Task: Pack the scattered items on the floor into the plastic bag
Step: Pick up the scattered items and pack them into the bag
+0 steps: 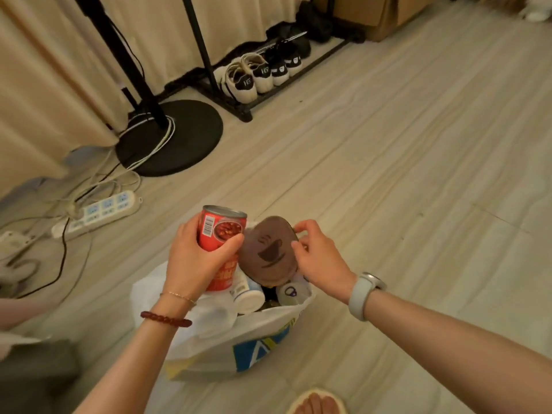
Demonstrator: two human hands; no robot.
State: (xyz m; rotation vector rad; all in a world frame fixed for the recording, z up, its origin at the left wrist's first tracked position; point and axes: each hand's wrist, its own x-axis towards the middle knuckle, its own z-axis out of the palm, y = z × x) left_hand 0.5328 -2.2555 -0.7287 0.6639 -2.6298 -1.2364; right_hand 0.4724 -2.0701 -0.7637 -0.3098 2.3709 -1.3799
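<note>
At the left of the frame a white plastic power strip (101, 211) lies on the pale wood-grain floor (403, 180) among loose cables, with the round black matte base of a stand (179, 138) above it. Lower, near the middle, my left hand (194, 261) wraps its fingers and thumb round a red can (219, 234), a smooth metal cylinder with a glossy printed label and a barcode; it stands nearly upright, its long axis vertical and its silver top tipped slightly toward the upper right. Under it sits the white plastic bag (227, 345), thin and crumpled, with a blue and yellow print on its near side, its mouth open upward. Inside I see a white round-lidded jar (249, 297). Just right of the can, my right hand (319, 258) pinches the edge of a brown pouch (268, 252), a soft rounded shape with a dark cup drawn on it, tilted over the bag's mouth. A pale smooth watch (363, 294) bands my right wrist.
</note>
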